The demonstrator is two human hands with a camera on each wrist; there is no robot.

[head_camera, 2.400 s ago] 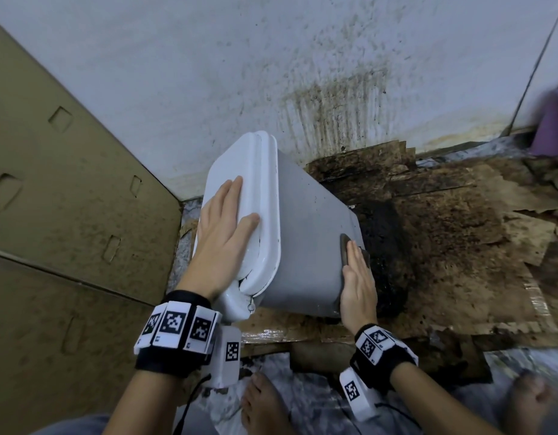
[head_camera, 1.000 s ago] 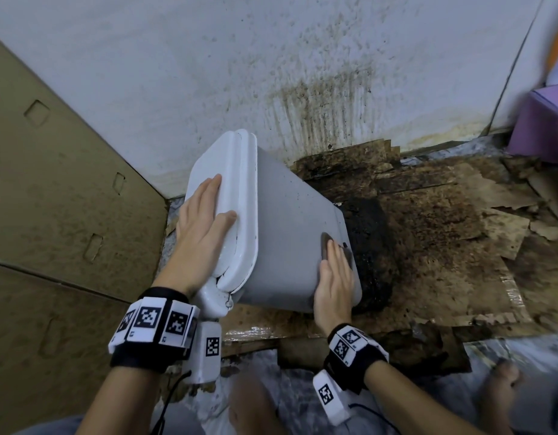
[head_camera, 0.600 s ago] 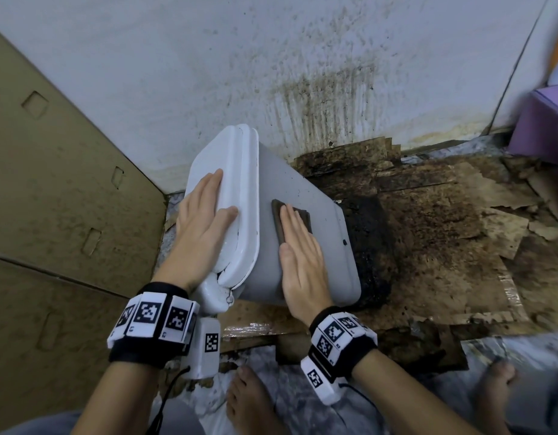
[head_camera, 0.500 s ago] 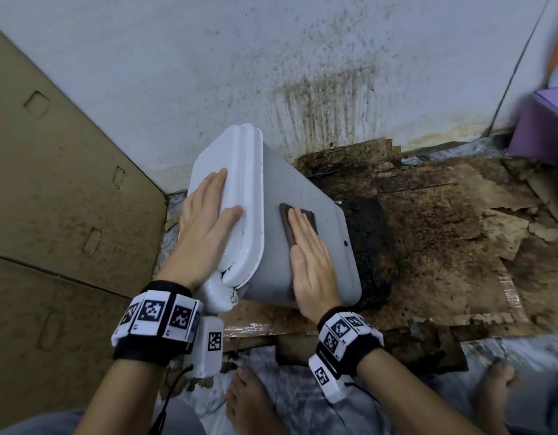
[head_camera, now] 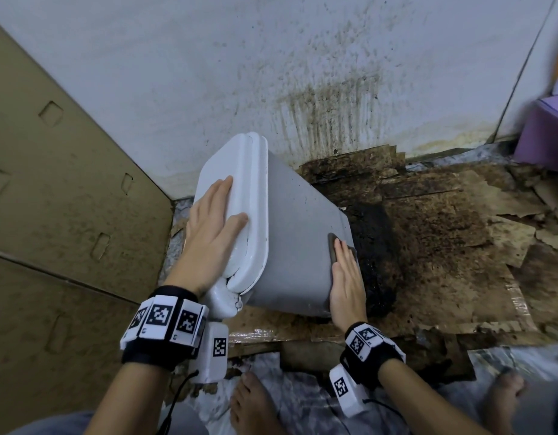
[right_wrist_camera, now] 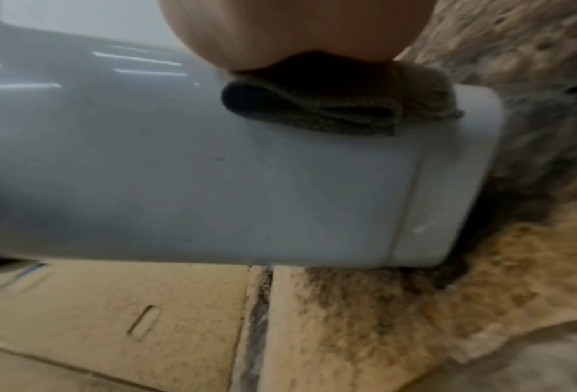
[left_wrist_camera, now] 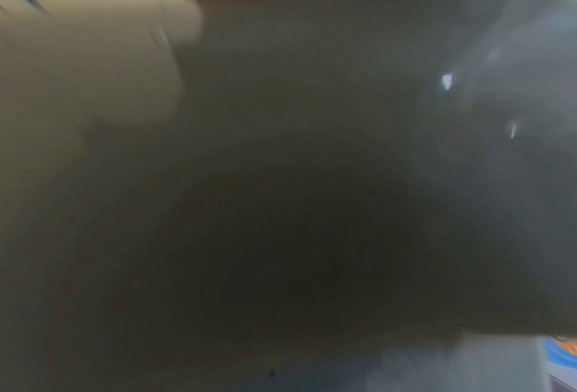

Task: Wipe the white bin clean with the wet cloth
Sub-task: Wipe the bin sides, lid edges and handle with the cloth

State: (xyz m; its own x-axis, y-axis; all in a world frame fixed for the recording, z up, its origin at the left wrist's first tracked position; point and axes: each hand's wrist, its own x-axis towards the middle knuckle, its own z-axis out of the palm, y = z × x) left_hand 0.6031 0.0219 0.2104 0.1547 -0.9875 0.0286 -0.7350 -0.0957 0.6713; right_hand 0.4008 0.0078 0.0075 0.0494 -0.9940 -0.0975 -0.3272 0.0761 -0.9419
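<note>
- On stained, sodden cardboard (head_camera: 444, 246) at the foot of a mould-streaked wall (head_camera: 271, 73), the white bin (head_camera: 296, 246) lies tipped on its side, lid end toward the left and base toward the right.
- Most of the wet cloth (right_wrist_camera: 330, 106) is hidden in the head view: only its dark edge shows beyond the fingertips. The right wrist view shows it folded, grey, on the bin's upper side near the base.
- Left wrist view is dark and blurred; nothing in it can be made out.
- Left hand (head_camera: 208, 227) lies flat with fingers straight on the bin's lid (head_camera: 237, 189), gripping nothing.
- Right hand (head_camera: 346, 277) lies flat, fingers straight, pressing the cloth against the bin at its right edge.
- Half a second ago the right hand and cloth were mid-way along the bin's side, nearer the lid; they are now at the base end. The left hand has stayed put on the lid.
- Two bare feet are cut off at the bottom edge.
</note>
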